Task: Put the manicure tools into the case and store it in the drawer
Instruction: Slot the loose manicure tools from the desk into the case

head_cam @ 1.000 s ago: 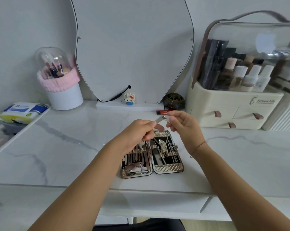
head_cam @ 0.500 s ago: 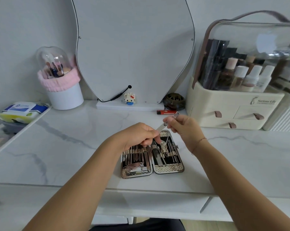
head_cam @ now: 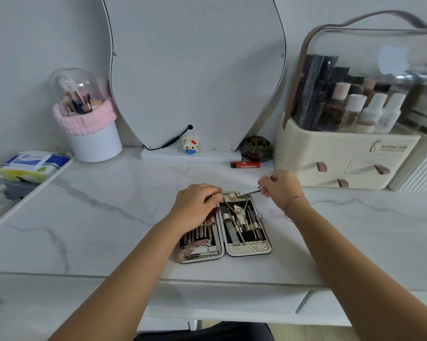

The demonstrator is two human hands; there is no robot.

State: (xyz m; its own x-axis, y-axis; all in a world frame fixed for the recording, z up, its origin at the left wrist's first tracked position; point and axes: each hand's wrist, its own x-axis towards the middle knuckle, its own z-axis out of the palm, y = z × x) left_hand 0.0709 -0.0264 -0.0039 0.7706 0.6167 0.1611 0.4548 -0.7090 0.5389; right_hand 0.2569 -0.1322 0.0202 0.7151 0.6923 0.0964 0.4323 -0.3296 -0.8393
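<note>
Head view: left hand (head_cam: pixel 194 205) and right hand (head_cam: pixel 281 188) are each pinching a slim silver metal tool (head_cam: pixel 244 192) over the far edge of the open gold-textured case (head_cam: pixel 249 249).

Centre, far side of the white marbled surface (head_cam: pixel 97 217): a curved mirror (head_cam: pixel 195 70) against the wall, a black cable (head_cam: pixel 168 143) and a small block-built toy figure (head_cam: pixel 189 144) at its base. Just right, a dark round jar (head_cam: pixel 256 148), a red lighter (head_cam: pixel 244 164) lying before it. Far right, a cream cosmetics organiser (head_cam: pixel 342 143) with bottles (head_cam: pixel 369 112) under a clear lid. Far left, a white brush holder (head_cam: pixel 94 143) banded in pink under a clear dome; nearer, a pack of wipes (head_cam: pixel 33 163) on a side ledge.
</note>
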